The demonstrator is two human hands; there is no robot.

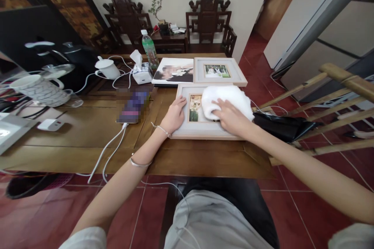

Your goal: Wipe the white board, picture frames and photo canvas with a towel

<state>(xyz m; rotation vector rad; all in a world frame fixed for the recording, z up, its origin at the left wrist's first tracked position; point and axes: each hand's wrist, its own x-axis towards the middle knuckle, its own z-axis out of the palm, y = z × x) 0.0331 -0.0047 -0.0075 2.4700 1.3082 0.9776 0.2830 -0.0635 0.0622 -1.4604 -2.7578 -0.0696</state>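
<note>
On wood tabletop (pixel 201 157) | left hand (pixel 174 114) gripping rectangular frame (pixel 197 128) | right hand (pixel 230 116) clamped on fluffy white cloth (pixel 229 95)

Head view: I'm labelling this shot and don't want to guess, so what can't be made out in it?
All in the head view:
- Near picture frame: most of its picture's right part is hidden by the white cloth.
- Right hand: some fingertips sink into the cloth.
- Phone: screen blurred by pixelation.
- White box: cut off by the left edge.

Open tabletop (pixel 198 159) in front of picture frame (pixel 194 127) — phone (pixel 133 107) leftward, tissue box (pixel 142 75) beyond
</note>
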